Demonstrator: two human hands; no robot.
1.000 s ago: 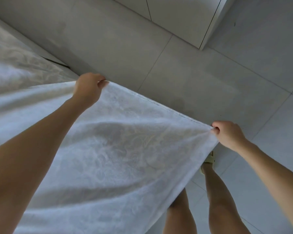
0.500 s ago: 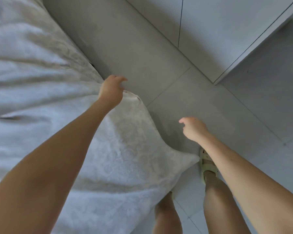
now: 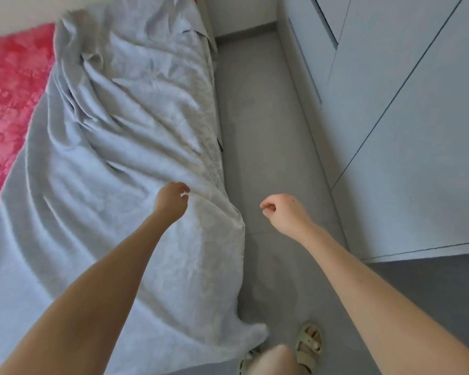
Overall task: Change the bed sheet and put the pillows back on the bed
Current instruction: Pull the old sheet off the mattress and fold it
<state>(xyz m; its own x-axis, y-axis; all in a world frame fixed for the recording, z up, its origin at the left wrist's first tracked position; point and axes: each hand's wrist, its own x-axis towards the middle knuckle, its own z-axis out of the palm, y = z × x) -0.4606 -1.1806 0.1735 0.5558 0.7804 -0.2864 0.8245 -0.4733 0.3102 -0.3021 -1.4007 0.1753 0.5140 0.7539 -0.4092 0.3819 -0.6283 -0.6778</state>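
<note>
A white patterned bed sheet lies crumpled along the right side of the bed, and its near corner hangs off the edge toward the floor. Red patterned bedding shows on the left, beyond the sheet. My left hand hovers just over the sheet near the bed's edge, fingers loosely curled with a gap at the thumb, gripping nothing. My right hand is over the floor beside the bed, curled into a loose fist and empty. No pillow is visible.
A narrow strip of grey tiled floor runs between the bed and a white wardrobe on the right. My feet in pale sandals stand at the bed's near corner.
Both hands have let go of the sheet, which dropped onto the bed. My view swung up along the bed, and my right hand drew away over the floor.
</note>
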